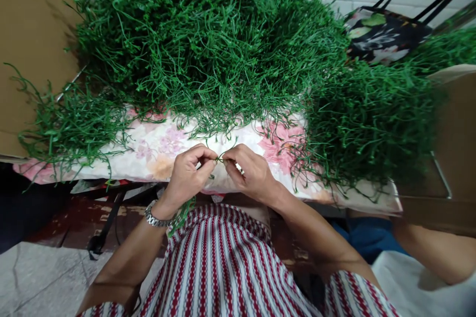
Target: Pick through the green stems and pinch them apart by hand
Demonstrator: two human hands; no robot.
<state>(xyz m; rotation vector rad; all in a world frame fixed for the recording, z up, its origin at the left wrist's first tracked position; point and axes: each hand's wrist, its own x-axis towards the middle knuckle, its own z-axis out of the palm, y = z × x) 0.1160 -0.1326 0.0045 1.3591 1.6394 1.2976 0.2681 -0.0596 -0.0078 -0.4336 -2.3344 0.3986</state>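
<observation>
Fingertips of my left hand [190, 171] and my right hand [250, 171] nearly meet over the table's front edge, both closed in a pinch. Between them runs a thin green stem [220, 159], held from either side. More green stems [183, 215] hang below my left hand near the wrist with the metal watch [156, 215]; whether the left fingers also hold these is hidden. Just beyond my hands lies a large heap of tangled green stems [208, 44], which look like artificial plant pieces. The floral tablecloth [167, 143] shows beneath.
A smaller stem pile [82, 124] lies left beside a cardboard box [33, 59]. At right another pile [372, 124] stands against a second cardboard box [455, 148]. Behind it rests a dark floral bag [390, 34]. Another person's arm [439, 250] is at lower right.
</observation>
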